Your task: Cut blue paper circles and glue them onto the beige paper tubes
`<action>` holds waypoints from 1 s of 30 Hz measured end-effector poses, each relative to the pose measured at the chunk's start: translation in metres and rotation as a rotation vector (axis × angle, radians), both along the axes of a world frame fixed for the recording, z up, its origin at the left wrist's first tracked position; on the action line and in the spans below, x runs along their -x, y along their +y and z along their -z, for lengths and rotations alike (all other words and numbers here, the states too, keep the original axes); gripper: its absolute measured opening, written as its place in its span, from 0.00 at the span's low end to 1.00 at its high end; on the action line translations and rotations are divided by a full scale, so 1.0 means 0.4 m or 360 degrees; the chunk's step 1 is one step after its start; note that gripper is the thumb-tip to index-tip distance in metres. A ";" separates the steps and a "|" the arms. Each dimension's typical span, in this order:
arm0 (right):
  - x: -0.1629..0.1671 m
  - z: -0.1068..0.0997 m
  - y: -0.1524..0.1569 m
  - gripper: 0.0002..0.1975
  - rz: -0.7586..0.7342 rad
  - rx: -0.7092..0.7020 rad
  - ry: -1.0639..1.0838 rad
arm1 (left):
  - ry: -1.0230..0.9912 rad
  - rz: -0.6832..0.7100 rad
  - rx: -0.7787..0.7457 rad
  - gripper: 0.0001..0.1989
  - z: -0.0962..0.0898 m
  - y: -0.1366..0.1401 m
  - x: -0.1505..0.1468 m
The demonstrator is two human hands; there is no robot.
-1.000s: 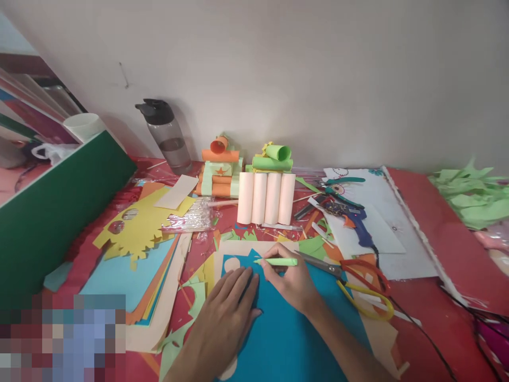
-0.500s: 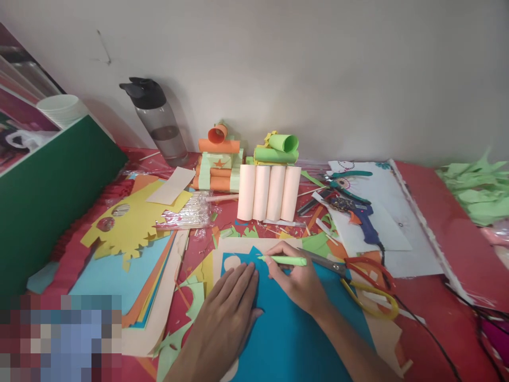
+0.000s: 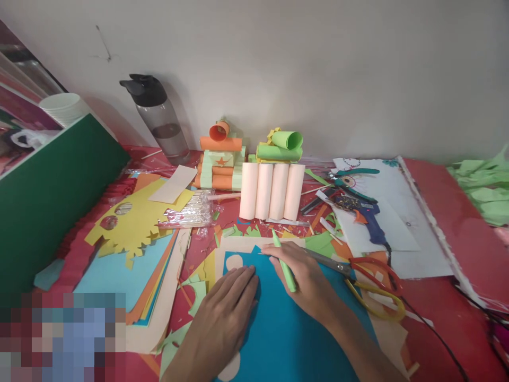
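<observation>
A blue sheet of paper (image 3: 278, 339) with round cut-outs lies in front of me over a cream sheet (image 3: 246, 242). Flat on its left part rests my left hand (image 3: 222, 318), fingers stretched out, holding nothing. My right hand (image 3: 304, 273) is closed on a light green pen (image 3: 287, 273), which slants across its fingers with one end pointing away from me. That hand is over the sheet's upper part, beside a small blue point of paper at the top edge. Scissors (image 3: 374, 300) with red and yellow handles lie just right of it, their blades partly hidden by my hand.
Pale paper rolls (image 3: 272, 191) stand behind the sheet, before orange (image 3: 220, 159) and green (image 3: 284, 151) paper models. A glue gun (image 3: 369, 215) and pliers (image 3: 353, 183) lie right. Coloured sheets (image 3: 115, 281), a yellow cut-out (image 3: 139, 228) and a bottle (image 3: 163, 127) are left.
The pen has swung from lying nearly level, pointing left, to a steep slant pointing away from me. My left hand stays flat on the blue sheet. The view has shifted slightly.
</observation>
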State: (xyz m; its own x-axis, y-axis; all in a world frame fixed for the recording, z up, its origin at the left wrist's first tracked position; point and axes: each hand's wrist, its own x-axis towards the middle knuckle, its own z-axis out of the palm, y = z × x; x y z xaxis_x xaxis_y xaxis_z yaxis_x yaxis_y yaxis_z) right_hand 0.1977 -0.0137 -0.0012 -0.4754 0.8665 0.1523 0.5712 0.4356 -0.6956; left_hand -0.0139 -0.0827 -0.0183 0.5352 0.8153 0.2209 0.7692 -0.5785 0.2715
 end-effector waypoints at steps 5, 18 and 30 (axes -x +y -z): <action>0.021 0.014 0.016 0.15 -0.0034 -0.0032 -0.0050 | -0.0044 0.0016 0.0000 0.18 0.001 0.003 0.001; 0.070 -0.030 0.087 0.07 0.0014 0.0024 -0.0061 | -0.0057 0.0010 -0.0013 0.18 0.002 0.001 0.001; -0.022 -0.066 0.085 0.08 0.0209 -0.0477 -0.0277 | -0.0020 0.0028 -0.0016 0.19 0.005 -0.003 0.002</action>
